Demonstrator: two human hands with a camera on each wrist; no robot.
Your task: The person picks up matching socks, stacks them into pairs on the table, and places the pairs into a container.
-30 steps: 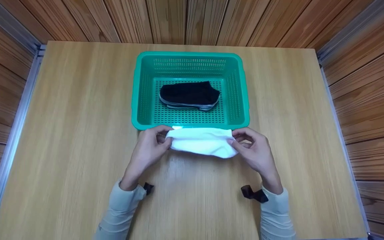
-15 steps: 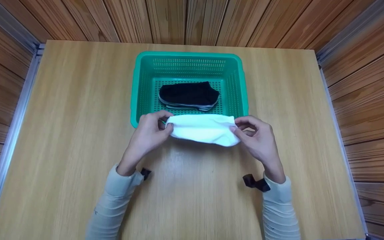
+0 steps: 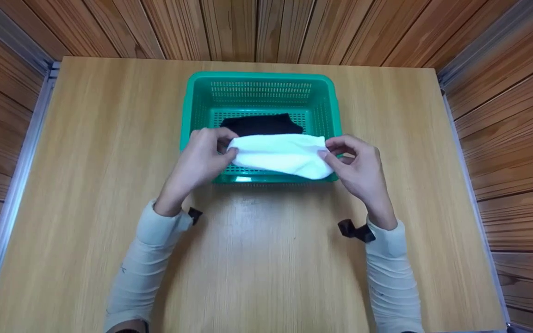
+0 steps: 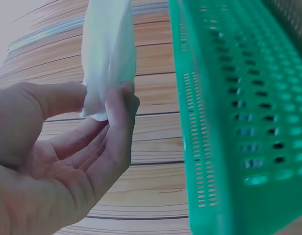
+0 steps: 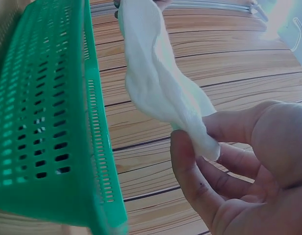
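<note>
A white sock (image 3: pixel 280 155) is stretched sideways between my two hands, above the near part of a green basket (image 3: pixel 331 101). My left hand (image 3: pixel 204 157) pinches its left end between thumb and fingers; the left wrist view shows this grip on the sock (image 4: pixel 109 54) up close. At the other end, my right hand (image 3: pixel 356 169) pinches the sock by its edge, as the right wrist view of the sock (image 5: pixel 151 68) confirms. Behind it, dark socks (image 3: pixel 259 124) lie stacked on the basket floor, their near side hidden by the white sock.
The basket's perforated wall (image 4: pixel 200 147) stands beside the hands in both wrist views. It rests on a light wooden table (image 3: pixel 257 259). Wooden plank walls (image 3: pixel 280 27) enclose the table at the back and sides.
Both hands have moved forward together with the white sock, from the basket's near rim to over its inside. The sock now covers part of the dark socks.
</note>
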